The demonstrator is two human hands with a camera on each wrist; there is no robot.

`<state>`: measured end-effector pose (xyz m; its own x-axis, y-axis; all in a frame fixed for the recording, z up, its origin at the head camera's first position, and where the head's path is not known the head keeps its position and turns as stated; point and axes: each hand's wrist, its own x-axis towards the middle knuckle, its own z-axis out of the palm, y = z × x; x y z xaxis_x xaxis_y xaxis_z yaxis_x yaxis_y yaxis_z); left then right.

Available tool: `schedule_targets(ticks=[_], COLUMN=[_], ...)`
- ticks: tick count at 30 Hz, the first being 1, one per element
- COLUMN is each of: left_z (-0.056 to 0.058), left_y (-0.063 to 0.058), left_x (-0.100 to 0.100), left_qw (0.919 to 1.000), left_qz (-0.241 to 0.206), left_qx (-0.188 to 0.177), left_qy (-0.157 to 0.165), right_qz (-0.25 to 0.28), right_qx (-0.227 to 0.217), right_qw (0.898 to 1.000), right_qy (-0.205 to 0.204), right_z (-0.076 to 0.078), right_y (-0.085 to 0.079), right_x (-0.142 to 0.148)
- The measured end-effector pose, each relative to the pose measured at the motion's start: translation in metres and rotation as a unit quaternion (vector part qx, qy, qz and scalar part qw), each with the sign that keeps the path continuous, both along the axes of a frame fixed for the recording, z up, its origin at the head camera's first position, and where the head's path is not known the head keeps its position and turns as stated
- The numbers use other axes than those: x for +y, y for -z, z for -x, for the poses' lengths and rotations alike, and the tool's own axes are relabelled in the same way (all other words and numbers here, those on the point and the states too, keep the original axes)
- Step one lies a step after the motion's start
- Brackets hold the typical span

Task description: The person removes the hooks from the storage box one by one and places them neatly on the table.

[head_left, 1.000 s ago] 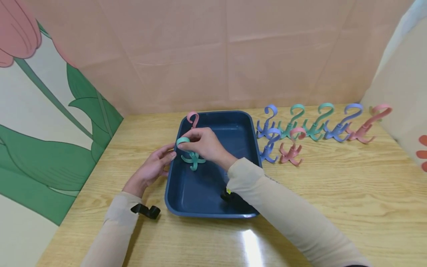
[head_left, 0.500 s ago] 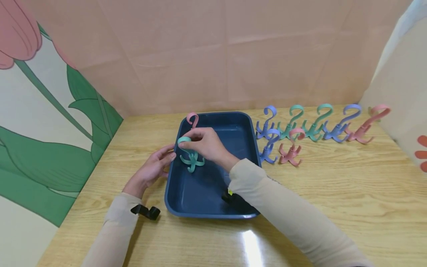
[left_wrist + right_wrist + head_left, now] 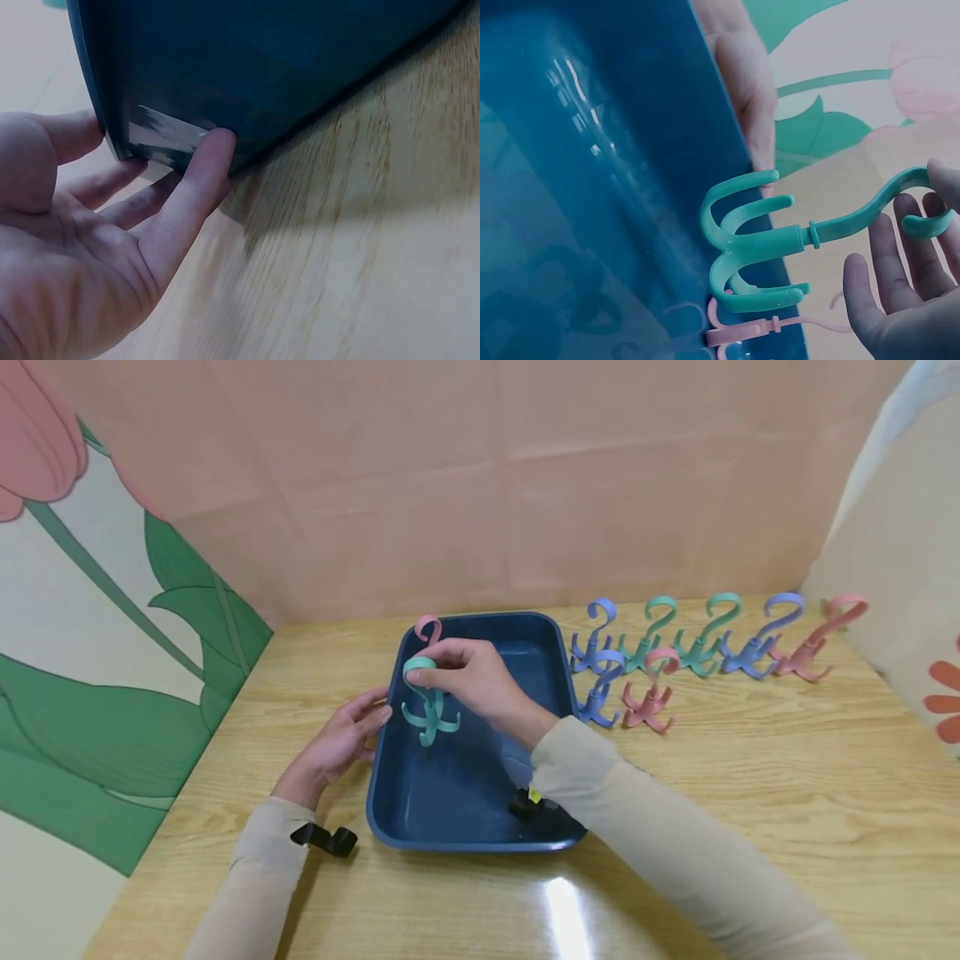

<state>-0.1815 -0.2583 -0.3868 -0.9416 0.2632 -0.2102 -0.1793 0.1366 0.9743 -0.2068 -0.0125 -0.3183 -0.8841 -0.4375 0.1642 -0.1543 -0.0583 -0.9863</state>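
A green rotating hanger hook [image 3: 431, 714], with a curved top and several upturned prongs, is inside the left part of the blue tray [image 3: 480, 846]. My right hand [image 3: 476, 681] pinches its curved top between thumb and fingers, as the right wrist view also shows. Whether the prongs touch the tray floor, I cannot tell. Behind it a pink hanger hook [image 3: 428, 629] stands in the far left corner, mostly hidden by the hand. My left hand [image 3: 341, 739] touches the tray's left side. In the left wrist view, extended fingers [image 3: 187, 180] rest against the outer wall.
Right of the tray, more hanger hooks stand on the wooden table [image 3: 750, 810]: blue [image 3: 596, 697], green [image 3: 701, 647] and pink [image 3: 649, 702]. A pink sheet [image 3: 390, 485] hangs behind. Dark camera mounts project from both wrists, the right one [image 3: 528, 804] over the tray.
My right hand has shifted slightly up and right, bringing the green hanger hook's curved top more upright over its prongs. The left hand stays at the tray's side.
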Motion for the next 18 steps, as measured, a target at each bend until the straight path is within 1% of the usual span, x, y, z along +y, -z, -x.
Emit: schedule_targets(ticks=[6, 15, 18], left_z=[-0.001, -0.001, -0.001], left_y=[-0.001, 0.001, 0.001], left_x=[0.002, 0.001, 0.001], left_qw=[1.0, 1.0, 1.0], left_qz=[0.004, -0.001, -0.002], left_qx=[0.001, -0.001, -0.002], left_qy=[-0.003, -0.007, -0.01], right_qz=[0.041, 0.049, 0.049], right_qx=[0.013, 0.061, 0.066], right_qw=[0.999, 0.997, 0.997], right_qy=[-0.016, -0.014, -0.014], right_z=[-0.007, -0.018, -0.022], right_y=[-0.009, -0.026, -0.032], right_x=[0.013, 0.047, 0.06])
